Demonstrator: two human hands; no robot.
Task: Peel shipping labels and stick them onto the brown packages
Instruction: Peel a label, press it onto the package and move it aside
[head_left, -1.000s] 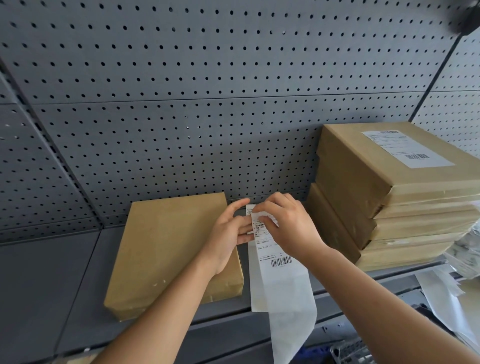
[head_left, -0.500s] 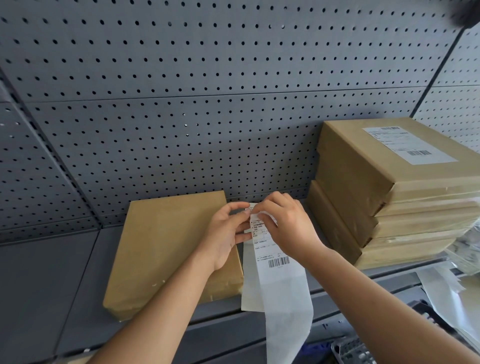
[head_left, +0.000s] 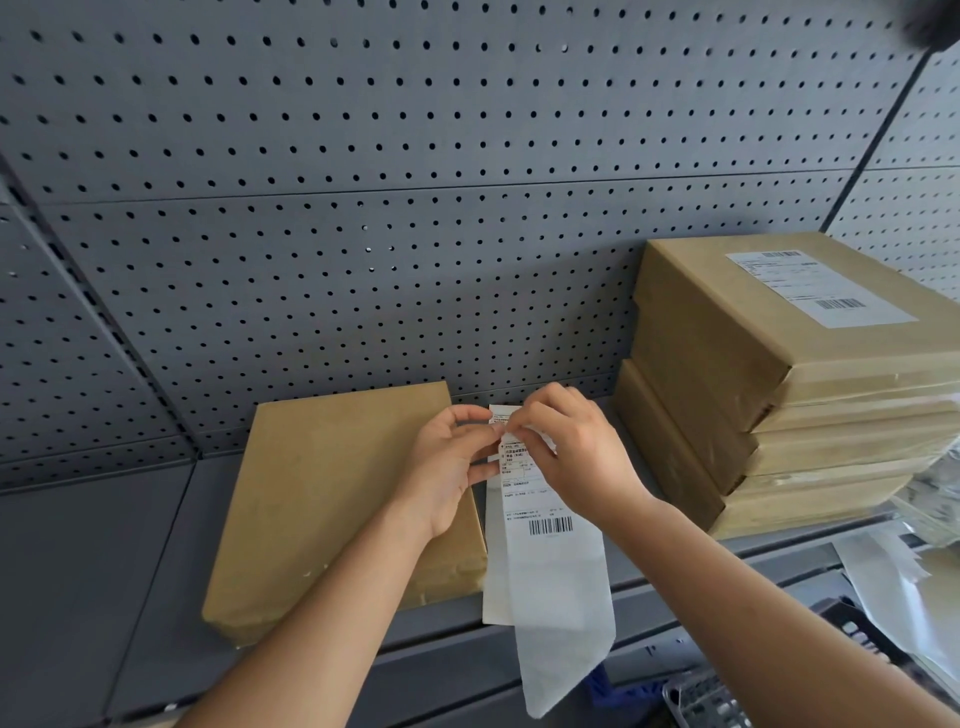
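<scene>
Pinching the top edge of a long white shipping label strip (head_left: 540, 525), both hands meet in the middle of the head view, above the grey metal shelf (head_left: 130, 561). The left hand (head_left: 447, 467) grips the strip's upper left corner between thumb and fingers, while the right hand (head_left: 571, 457) presses thumb and forefinger together on the top edge just beside it — the fingertips of the two hands nearly touch. Below the grip the strip hangs down past the shelf's front lip; its printed part with a barcode sits just under the hands, and a blank, translucent tail of backing paper trails lower still. Whether the label has begun to lift from its backing cannot be told.

A flat brown paper-wrapped package (head_left: 332, 499) lies on the shelf to the left, partly under the left hand and wrist, its top bare. To the right, well apart from the hands, stands a stack of brown packages (head_left: 753, 415) — the topmost carries a white label (head_left: 821, 288). A grey perforated back panel (head_left: 415, 182) rises behind everything.
</scene>
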